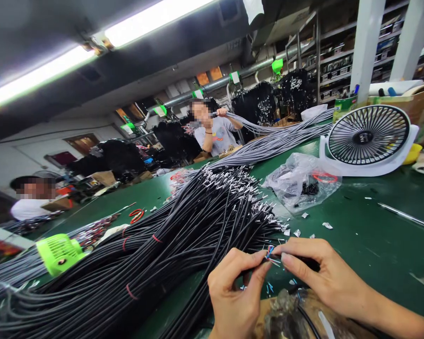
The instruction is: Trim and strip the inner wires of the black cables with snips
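My left hand [235,287] pinches the end of a cable between thumb and forefinger. From that pinch stick out thin blue, red and white wires [270,253]. Opposite, my right hand [320,266] has its thumb and forefinger closed at the same wires; the exact spot it grips is partly hidden. A large bundle of black cables [176,235] lies to the left of my hands, with stripped, whitish ends pointing towards the right. Below my hands are blue wire scraps [269,287] and a brownish, crumpled plastic-covered bundle [286,315].
A fan [369,136] stands at the right on the green table [360,226], beside a clear plastic bag [304,183]. A pen [408,216] lies nearby. Grey cables [268,146] run across to a co-worker [217,134]. A green fan [60,254] and orange-handled scissors [136,215] are left.
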A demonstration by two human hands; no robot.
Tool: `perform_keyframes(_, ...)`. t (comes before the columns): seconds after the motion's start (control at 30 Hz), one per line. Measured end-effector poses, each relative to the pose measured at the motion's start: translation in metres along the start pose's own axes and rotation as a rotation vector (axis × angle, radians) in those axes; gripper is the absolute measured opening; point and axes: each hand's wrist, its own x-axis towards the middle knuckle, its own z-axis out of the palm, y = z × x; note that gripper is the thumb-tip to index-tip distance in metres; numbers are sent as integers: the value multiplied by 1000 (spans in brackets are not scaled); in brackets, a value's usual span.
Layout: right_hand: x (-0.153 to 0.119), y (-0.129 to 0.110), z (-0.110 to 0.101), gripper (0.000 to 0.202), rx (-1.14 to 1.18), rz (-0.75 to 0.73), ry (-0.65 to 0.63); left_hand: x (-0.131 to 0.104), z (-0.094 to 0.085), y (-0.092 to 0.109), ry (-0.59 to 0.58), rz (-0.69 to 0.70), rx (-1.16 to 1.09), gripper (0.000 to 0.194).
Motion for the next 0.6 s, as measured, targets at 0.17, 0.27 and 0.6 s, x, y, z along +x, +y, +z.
perform_keyframes(0.17,0,-1,0,26,28,20,-2,-2,2,0,16,40,22,23)
perform_keyframes(0.27,1,-1,0,26,31,10,-2,-3,2,0,19,54,27,24)
perform_keyframes(0.6,0,-1,-1,24,-55,-25,51,-5,3,-1,36,112,37,28)
